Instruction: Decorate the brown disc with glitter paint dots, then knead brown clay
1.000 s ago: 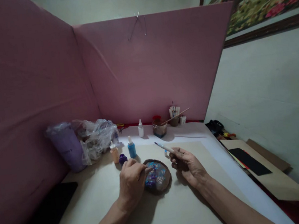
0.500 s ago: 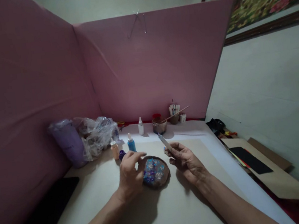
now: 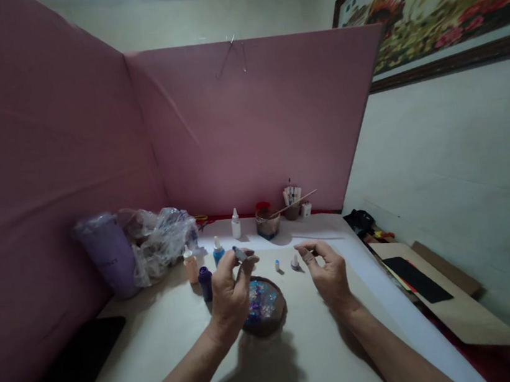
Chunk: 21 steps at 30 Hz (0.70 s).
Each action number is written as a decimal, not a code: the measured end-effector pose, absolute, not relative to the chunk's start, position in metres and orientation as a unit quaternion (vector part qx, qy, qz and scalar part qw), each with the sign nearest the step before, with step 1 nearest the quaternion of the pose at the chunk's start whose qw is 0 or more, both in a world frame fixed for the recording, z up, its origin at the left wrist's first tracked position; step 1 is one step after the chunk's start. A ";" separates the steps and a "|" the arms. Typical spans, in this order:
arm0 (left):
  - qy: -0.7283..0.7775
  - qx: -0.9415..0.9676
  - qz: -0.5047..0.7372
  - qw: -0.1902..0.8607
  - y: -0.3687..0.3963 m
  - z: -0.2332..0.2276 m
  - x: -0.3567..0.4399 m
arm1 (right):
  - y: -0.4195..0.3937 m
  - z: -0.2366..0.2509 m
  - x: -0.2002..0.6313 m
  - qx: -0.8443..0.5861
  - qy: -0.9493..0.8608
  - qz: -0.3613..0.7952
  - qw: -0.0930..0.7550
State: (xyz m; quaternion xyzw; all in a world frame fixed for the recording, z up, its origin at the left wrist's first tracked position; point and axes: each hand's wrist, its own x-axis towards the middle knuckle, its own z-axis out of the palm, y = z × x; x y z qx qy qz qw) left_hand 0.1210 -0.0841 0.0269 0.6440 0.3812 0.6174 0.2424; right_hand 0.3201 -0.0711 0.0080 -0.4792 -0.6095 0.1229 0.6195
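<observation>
My left hand [image 3: 231, 294] is closed around a slim pale pen-like tube [image 3: 239, 254], whose dark end shows above the fingers. Just below and right of that hand, a round brown stone-like piece [image 3: 277, 307] lies on the table, decorated with blue and purple paint and small pale flowers. My right hand [image 3: 330, 272] hovers to the right, thumb and forefinger curved toward each other, with nothing visible between them. Near its fingertips stand a pale nozzle cap [image 3: 295, 263] and a small white-and-blue cap [image 3: 277, 266]. An uncapped purple paint bottle [image 3: 206, 284] stands left of my left hand.
Peach [image 3: 190, 267] and blue [image 3: 218, 251] bottles stand at left, a white bottle [image 3: 236, 226] farther back. Behind are a water cup [image 3: 268, 227] with a brush across it and a brush holder [image 3: 292, 211]. A purple tumbler [image 3: 110, 260] and plastic bag [image 3: 161, 244] stand left.
The pen-like tube has passed from my right hand to my left. My right hand has moved away to the right, uncovering the two caps. The view has tilted up slightly.
</observation>
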 end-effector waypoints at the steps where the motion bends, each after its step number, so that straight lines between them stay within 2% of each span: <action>1: 0.389 0.652 0.617 0.207 -0.081 0.022 0.116 | -0.067 0.005 0.323 -0.483 -0.639 0.060 0.596; 3: 0.399 0.661 0.609 0.181 -0.079 0.012 0.110 | -0.061 -0.001 0.324 -0.489 -0.701 -0.013 0.518; 6: 0.413 0.666 0.577 0.229 -0.082 0.004 0.111 | -0.057 -0.010 0.314 -0.504 -0.762 -0.067 0.401; 12: 0.416 0.663 0.541 0.307 -0.088 0.006 0.121 | -0.051 -0.019 0.301 -0.502 -0.803 -0.123 0.297; 17: 0.410 0.664 0.541 0.315 -0.089 0.007 0.121 | -0.049 -0.019 0.301 -0.500 -0.804 -0.129 0.296; 21: 0.417 0.666 0.551 0.282 -0.088 0.006 0.119 | -0.050 -0.013 0.302 -0.502 -0.747 -0.117 0.419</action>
